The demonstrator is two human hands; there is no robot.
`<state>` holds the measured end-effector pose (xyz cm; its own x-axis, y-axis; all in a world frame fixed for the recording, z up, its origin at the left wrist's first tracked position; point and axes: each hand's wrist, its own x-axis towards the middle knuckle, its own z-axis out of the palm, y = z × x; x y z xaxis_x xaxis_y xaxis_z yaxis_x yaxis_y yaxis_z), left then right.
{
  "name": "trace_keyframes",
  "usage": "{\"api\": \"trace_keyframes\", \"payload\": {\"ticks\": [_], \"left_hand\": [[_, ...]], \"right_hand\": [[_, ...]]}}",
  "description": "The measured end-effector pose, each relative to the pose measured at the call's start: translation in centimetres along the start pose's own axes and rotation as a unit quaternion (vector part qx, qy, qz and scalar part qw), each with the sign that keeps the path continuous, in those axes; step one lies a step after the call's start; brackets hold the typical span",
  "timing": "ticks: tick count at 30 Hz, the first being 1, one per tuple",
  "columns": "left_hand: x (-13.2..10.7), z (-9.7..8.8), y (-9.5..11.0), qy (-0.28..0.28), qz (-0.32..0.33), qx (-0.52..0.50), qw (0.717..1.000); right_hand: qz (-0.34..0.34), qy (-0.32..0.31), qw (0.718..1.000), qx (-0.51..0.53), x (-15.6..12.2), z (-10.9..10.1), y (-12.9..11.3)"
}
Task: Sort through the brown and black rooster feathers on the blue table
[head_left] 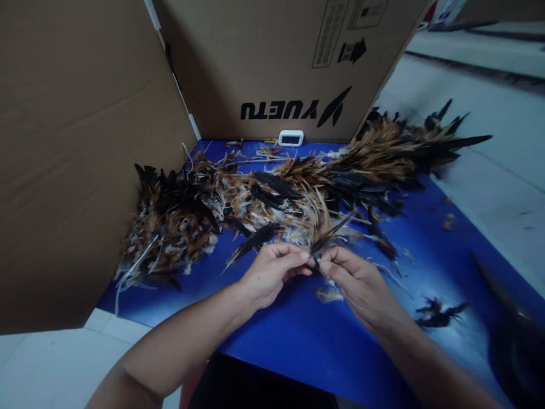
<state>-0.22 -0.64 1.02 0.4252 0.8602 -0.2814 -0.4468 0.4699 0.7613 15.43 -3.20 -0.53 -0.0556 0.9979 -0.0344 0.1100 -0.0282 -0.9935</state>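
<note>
Tall cardboard panels [76,159] stand at the left and back of a blue surface [298,335], and a long heap of black, brown and white feathers [272,199] lies across it from the left panel to the right edge. Near the front edge the left hand [268,275] and right hand [360,284] meet, each grip pinched shut on the base of one small dark feather bundle [326,241]. A small white device [291,138] sits against the back panel.
</note>
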Motion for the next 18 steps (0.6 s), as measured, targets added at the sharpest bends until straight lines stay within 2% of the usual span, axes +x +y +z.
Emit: {"api": "trace_keyframes", "payload": {"ticks": [5, 14, 18], "left_hand": [[-0.1, 0.0, -0.1, -0.007, -0.003, 0.008, 1.0], [0.0, 0.0, -0.2, -0.001, 0.002, 0.025, 1.0], [0.0, 0.1, -0.2, 0.003, -0.003, 0.036, 0.999]], "right_hand": [[-0.012, 0.03, 0.998, -0.051, 0.0, 0.1, -0.6], [-0.04, 0.011, 0.993, -0.114, -0.1, 0.2, 0.4], [-0.021, 0.015, 0.993, -0.114, -0.3, 0.3, 0.5]]}}
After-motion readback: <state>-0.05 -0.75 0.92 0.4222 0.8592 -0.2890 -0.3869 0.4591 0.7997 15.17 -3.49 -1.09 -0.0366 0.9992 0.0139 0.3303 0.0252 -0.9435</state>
